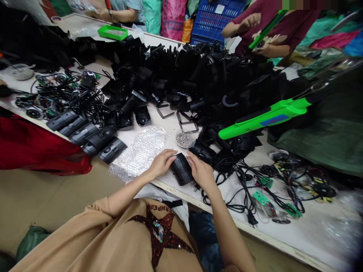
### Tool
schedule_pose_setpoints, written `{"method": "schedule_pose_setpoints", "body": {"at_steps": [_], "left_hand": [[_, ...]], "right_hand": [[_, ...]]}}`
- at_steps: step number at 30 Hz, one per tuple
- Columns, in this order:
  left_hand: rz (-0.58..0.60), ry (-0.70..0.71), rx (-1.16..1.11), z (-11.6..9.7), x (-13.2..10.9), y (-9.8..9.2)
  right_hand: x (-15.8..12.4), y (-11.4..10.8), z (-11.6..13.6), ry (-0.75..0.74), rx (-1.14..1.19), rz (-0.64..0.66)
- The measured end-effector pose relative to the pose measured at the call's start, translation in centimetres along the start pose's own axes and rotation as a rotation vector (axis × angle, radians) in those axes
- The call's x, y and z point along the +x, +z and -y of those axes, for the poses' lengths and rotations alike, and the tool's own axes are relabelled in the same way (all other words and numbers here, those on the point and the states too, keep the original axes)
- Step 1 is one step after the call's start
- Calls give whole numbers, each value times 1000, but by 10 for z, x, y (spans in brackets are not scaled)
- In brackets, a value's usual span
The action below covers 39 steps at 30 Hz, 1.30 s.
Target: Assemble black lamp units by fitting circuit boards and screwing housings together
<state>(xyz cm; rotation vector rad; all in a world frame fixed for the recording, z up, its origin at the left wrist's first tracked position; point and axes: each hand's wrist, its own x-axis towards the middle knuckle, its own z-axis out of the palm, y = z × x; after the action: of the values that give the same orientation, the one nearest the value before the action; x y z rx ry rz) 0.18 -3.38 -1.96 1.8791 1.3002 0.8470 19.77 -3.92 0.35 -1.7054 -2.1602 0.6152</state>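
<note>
Both my hands meet on a black plastic housing (181, 169) lying near the table's front edge. My left hand (161, 162) grips its left side with fingers curled over the top. My right hand (200, 170) presses its right side, fingers closed against it. A sheet of bubble wrap (140, 151) lies just left of my left hand. A small pile of silver screws (184, 139) sits just beyond the housing.
A row of finished black housings (85, 134) lies at the left edge. A big heap of black parts (198, 75) fills the middle. A green electric screwdriver (266, 118) hangs at right. Cables and green circuit boards (266, 196) lie right. Other people work across the table.
</note>
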Motion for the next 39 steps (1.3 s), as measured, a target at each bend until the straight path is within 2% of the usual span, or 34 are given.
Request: {"method": "schedule_pose_setpoints", "body": {"at_steps": [6,11,15,18,21,25,30,35,39], "left_hand": [[13,10,7,0,1,0],[-14,51,74,2,7,-5],[-2,130,372,-3,48,-11],[135,131,720,-9,90,-5],[193,118,803,-13,118,5],[201,99,806,-10,123,13],[185,82,782,-6,118,12],[150,53,732,-8,121,12],[128,61,630,-13,118,3]], "right_hand": [[-3,-3,0,-104,-65,-19],[14,-10,1,-38,-109,-76],[59,-10,4,21,-235,-59],[93,-3,3,39,-276,-36],[108,4,-1,46,-284,-31],[103,9,-9,40,-230,-68],[97,11,-13,60,-84,-164],[97,12,-15,86,169,-251],[81,9,-17,102,412,-277]]}}
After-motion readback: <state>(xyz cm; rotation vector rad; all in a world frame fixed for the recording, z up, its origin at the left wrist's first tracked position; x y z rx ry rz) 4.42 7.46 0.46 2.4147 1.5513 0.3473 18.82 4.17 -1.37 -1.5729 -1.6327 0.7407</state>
